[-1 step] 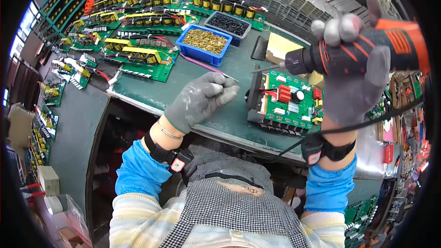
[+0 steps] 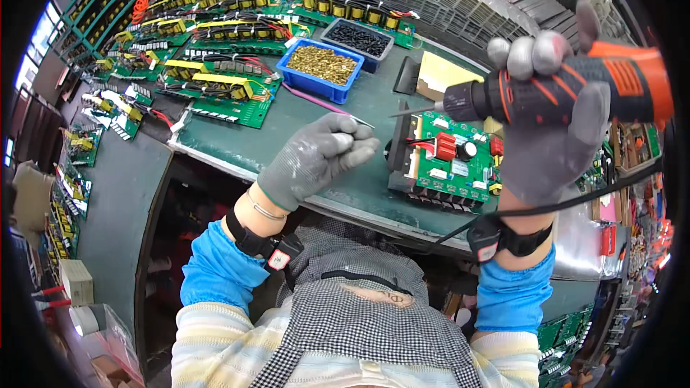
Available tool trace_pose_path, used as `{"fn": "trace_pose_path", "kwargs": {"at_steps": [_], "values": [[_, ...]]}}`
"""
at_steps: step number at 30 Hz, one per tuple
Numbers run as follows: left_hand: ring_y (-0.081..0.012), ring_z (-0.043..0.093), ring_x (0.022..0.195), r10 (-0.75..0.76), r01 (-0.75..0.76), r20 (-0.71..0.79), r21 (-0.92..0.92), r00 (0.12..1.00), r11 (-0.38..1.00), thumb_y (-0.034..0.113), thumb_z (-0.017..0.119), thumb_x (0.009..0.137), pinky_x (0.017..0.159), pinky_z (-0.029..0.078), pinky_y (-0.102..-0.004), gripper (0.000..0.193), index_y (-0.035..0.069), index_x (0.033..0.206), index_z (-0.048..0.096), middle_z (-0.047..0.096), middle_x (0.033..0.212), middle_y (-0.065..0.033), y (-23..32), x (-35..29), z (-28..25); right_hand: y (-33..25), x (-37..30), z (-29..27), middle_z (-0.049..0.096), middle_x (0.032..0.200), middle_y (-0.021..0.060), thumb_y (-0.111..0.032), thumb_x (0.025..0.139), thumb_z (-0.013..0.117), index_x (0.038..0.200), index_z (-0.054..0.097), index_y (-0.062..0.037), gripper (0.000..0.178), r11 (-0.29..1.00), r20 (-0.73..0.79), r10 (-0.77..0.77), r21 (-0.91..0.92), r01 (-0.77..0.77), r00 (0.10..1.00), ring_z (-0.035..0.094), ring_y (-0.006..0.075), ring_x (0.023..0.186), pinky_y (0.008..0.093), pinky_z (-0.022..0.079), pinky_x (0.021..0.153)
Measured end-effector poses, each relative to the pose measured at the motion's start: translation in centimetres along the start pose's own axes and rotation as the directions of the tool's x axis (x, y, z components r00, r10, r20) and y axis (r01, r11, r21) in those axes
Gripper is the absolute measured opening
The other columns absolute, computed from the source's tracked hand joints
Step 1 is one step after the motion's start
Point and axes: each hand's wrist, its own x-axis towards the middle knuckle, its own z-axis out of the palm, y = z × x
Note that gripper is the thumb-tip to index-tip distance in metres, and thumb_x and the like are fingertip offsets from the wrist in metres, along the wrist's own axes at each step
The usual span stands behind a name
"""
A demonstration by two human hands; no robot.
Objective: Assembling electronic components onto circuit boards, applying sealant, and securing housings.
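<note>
1. The gloved left hand is half curled, thumb and fingertips drawn close; whether they pinch anything cannot be told.
2. The gloved right hand is wrapped around an orange-and-black power drill, its bit pointing left.
3. Below the bit, a green circuit board with red and black components sits on the green workbench.
4. A pink-handled tool lies just beyond the left fingertips.
5. Farther back, a blue bin holds brass-coloured fasteners, beside a gray bin of black ones.
</note>
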Motion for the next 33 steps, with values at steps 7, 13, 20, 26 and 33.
{"fn": "trace_pose_path", "kwargs": {"at_steps": [7, 13, 20, 26, 33], "values": [[-0.0296, 0.059, 0.119, 0.023, -0.027, 0.096, 0.043, 0.995, 0.999, 0.000, 0.049, 0.097, 0.099, 0.056, -0.0347, 0.028, -0.001, 0.124, 0.048, 0.053, 0.128, -0.0184, 0.3, -1.0, 1.7, 1.1, -3.8, 1.5, 0.052, 0.094, 0.0037, -0.038, 0.093, 0.058, 0.145, 0.034, -0.0048, 0.066, 0.996, -0.113, 0.074, 0.063, -0.068, 0.991, 0.050, 0.0175, 0.082, 0.0447, 0.045, 0.092], [-0.0232, 0.060, 0.111, -0.010, 0.007, 0.056, 0.053, 0.998, 0.999, 0.005, 0.052, 0.098, 0.090, 0.058, -0.0301, 0.035, -0.002, 0.131, 0.045, 0.049, 0.134, -0.0188, 0.2, -1.3, 2.7, 1.0, -4.4, 1.1, 0.052, 0.094, 0.0043, -0.038, 0.092, 0.061, 0.144, 0.037, -0.0055, 0.066, 0.995, -0.152, 0.091, 0.064, -0.082, 0.984, 0.050, 0.0178, 0.085, 0.0450, 0.045, 0.093], [-0.0087, 0.058, 0.073, -0.035, 0.152, -0.175, 0.716, 0.984, 0.681, 0.016, 0.065, 0.093, 0.057, 0.044, -0.0194, 0.032, -0.002, 0.119, 0.059, 0.068, 0.099, -0.0091, 1.0, -2.0, 4.4, -0.2, -4.6, 0.6, 0.051, 0.092, 0.0035, -0.041, 0.091, 0.062, 0.143, 0.038, -0.0047, 0.068, 0.995, -0.189, 0.079, 0.070, -0.067, 0.979, 0.049, 0.0169, 0.083, 0.0429, 0.043, 0.091], [-0.0048, 0.053, 0.063, 0.030, 0.148, -0.211, 0.771, 0.977, 0.619, 0.015, 0.070, 0.088, 0.054, 0.041, -0.0195, 0.020, -0.001, 0.099, 0.068, 0.061, 0.073, 0.0001, 0.3, -1.8, 5.0, -0.8, -4.8, 0.3, 0.049, 0.089, 0.0019, -0.044, 0.089, 0.065, 0.143, 0.037, -0.0044, 0.073, 0.997, -0.239, 0.052, 0.063, -0.038, 0.970, 0.050, 0.0148, 0.080, 0.0397, 0.044, 0.090], [-0.0050, 0.051, 0.062, 0.231, -0.035, -0.046, 0.941, 0.972, 0.336, 0.014, 0.072, 0.084, 0.056, 0.041, -0.0225, 0.017, -0.001, 0.093, 0.070, 0.057, 0.068, 0.0015, -0.5, -1.6, 5.5, -0.8, -5.5, 0.1, 0.048, 0.090, 0.0018, -0.044, 0.088, 0.065, 0.144, 0.037, -0.0048, 0.074, 0.996, -0.244, 0.074, 0.059, -0.062, 0.967, 0.049, 0.0149, 0.081, 0.0391, 0.044, 0.090]]}}
